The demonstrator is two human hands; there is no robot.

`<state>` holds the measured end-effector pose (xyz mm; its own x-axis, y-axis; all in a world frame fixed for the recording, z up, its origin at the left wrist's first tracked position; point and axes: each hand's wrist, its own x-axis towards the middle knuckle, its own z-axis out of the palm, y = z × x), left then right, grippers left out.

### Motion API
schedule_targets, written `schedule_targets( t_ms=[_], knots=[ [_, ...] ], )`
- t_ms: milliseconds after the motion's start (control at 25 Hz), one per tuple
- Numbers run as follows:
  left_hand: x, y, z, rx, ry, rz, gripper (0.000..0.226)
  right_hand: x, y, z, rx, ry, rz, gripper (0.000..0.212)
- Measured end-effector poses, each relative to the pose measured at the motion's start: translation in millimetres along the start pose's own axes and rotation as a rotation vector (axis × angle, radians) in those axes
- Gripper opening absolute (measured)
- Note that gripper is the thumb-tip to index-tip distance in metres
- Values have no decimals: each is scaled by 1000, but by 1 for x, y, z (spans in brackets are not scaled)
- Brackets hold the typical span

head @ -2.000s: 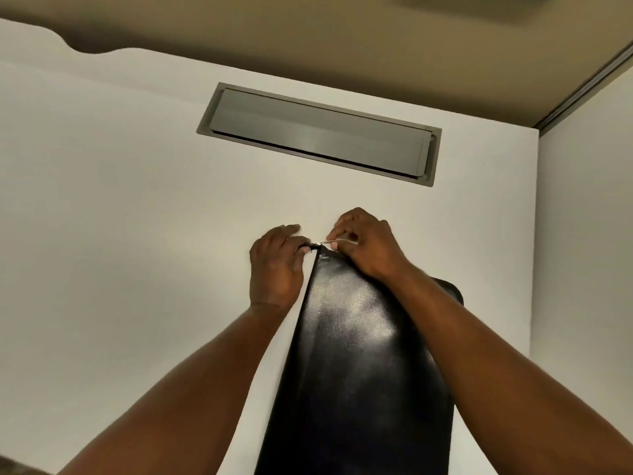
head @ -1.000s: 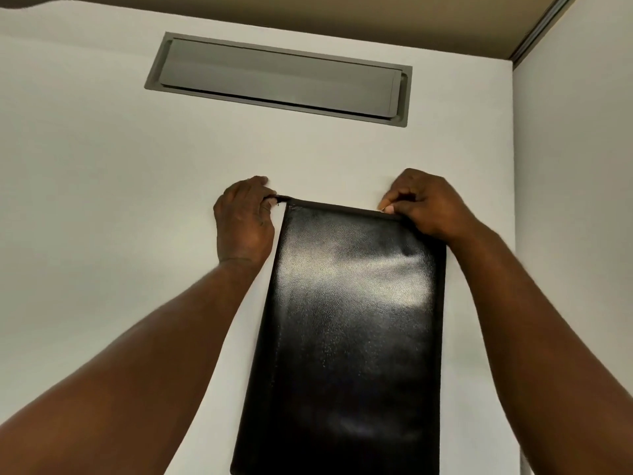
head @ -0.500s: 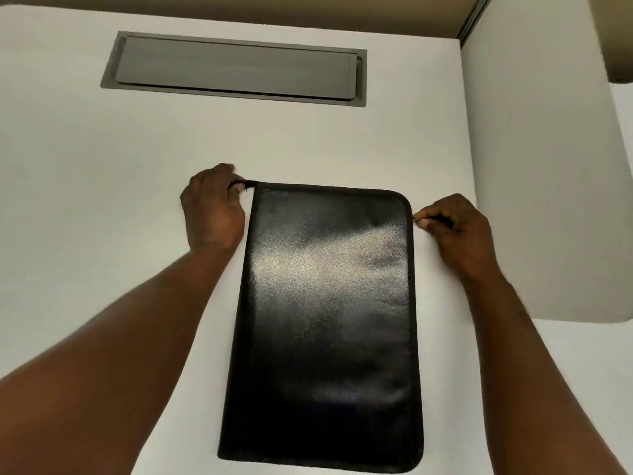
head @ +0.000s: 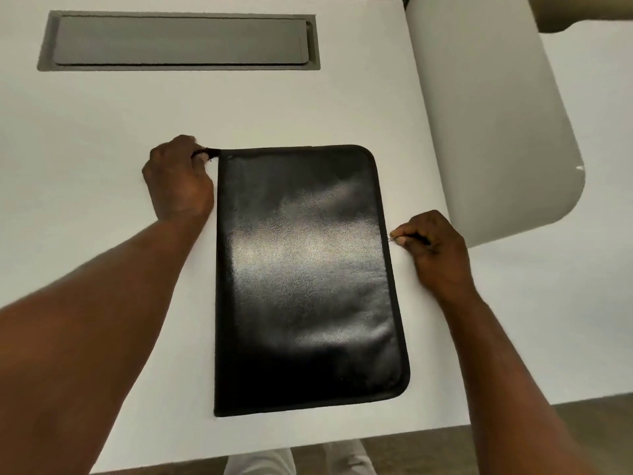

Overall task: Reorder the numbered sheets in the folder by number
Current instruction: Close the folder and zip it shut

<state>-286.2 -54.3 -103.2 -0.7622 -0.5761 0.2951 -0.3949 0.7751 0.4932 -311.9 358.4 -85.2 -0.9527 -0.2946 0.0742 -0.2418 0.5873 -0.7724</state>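
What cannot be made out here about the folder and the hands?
All in the head view:
The numbered sheets: hidden inside the closed folder; order unknown.
The zipper pull: mostly covered by the right hand pinching it.
The corner tab: partly hidden in the grip of the left hand.
The zipper edge: too thin and dark to tell if open.

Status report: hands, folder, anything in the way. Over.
Left hand pinches tab, far-left corner of folder. Right hand pinches zipper pull midway along right edge. Folder flat on table, cover down. Nothing on it.
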Motion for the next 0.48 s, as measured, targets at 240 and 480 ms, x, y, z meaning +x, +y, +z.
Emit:
schedule_targets(
  t_ms=[240,480],
  knots=[
    [-1,-6,5,-119,-36,-81,33,-57,-2,1,61,27,46,19],
    [-90,41,-53,-379,-230,-146,72,-100,-11,-6,68,36,148,20]
  ],
)
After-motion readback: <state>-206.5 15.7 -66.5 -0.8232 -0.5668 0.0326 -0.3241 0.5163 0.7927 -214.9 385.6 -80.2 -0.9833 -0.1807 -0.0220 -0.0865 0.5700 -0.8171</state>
